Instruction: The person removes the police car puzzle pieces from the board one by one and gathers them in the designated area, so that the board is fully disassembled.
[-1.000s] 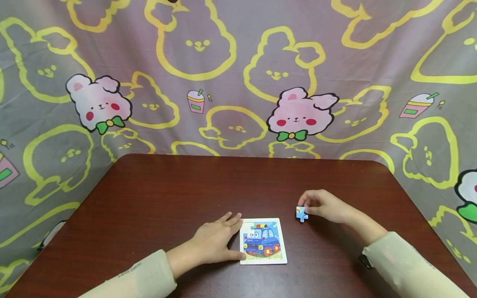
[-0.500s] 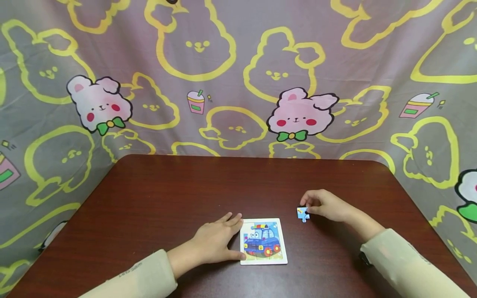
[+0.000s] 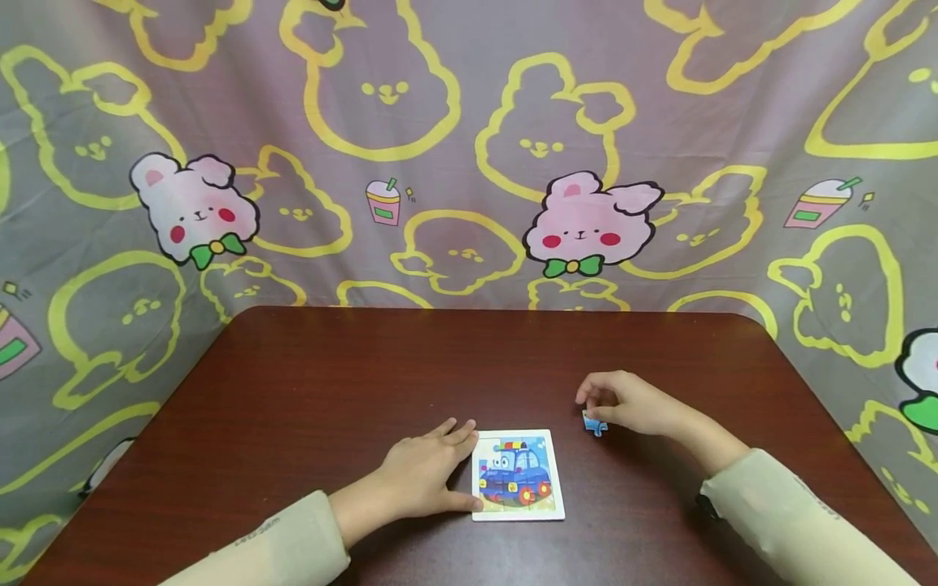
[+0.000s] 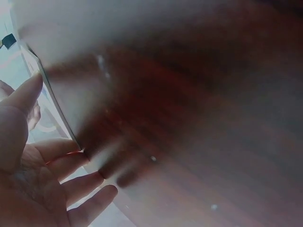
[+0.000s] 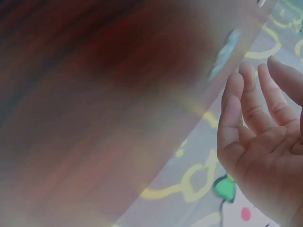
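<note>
A square jigsaw puzzle (image 3: 517,476) of a blue cartoon car in a white frame lies on the table, with a pale bare patch at its upper left. My left hand (image 3: 421,470) rests at the frame's left side, fingers spread and straight, thumb and fingertips touching its edge. To the right of the puzzle lies a loose blue puzzle piece (image 3: 595,425). Just above it hovers my right hand (image 3: 636,403), hiding part of the piece in the head view. In the right wrist view the hand's fingers are loosely bent and stand apart from the piece (image 5: 224,55).
The dark brown table (image 3: 352,366) has rounded far corners. A grey curtain (image 3: 454,179) with yellow outlines and pink bunnies hangs behind it and along both sides. The right wrist bears a black band (image 3: 707,505).
My right hand has shifted a little to the left over the loose puzzle piece, which now shows less. The left hand and the framed puzzle have stayed in place.
</note>
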A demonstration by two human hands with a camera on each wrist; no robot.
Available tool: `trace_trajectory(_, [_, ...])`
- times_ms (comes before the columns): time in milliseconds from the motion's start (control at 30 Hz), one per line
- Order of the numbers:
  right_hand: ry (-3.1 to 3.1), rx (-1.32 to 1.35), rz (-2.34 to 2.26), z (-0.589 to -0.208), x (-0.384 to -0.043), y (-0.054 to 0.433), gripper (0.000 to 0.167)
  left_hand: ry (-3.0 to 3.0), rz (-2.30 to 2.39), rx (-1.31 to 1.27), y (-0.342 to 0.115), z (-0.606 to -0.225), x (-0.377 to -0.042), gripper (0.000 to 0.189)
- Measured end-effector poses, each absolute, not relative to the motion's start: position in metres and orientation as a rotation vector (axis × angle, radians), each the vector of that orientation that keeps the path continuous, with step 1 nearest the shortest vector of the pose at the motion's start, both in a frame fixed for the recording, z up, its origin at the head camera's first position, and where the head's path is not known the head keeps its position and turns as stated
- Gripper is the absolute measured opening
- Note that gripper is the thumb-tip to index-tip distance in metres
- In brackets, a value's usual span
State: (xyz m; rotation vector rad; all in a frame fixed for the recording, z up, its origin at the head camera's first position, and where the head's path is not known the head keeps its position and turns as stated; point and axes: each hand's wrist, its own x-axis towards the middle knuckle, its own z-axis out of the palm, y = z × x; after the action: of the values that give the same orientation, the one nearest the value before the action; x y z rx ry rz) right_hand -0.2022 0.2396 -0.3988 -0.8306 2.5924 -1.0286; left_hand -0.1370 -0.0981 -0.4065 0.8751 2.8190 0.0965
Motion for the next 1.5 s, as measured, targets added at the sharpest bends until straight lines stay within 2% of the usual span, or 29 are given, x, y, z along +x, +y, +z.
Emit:
trace_trajectory(667, [2.350,-1.092,-0.832,-0.400,-0.198,0.143,0.015,2.825,0.097,0.881,-0.097,-0.409,-0.141,0.092])
trace_trajectory(1500, [2.427,-1.143,-0.623,-0.402,-0.193,0.125,0.026,2.806,0.136,0.870,-0.100,-0.408,-0.139,0.092])
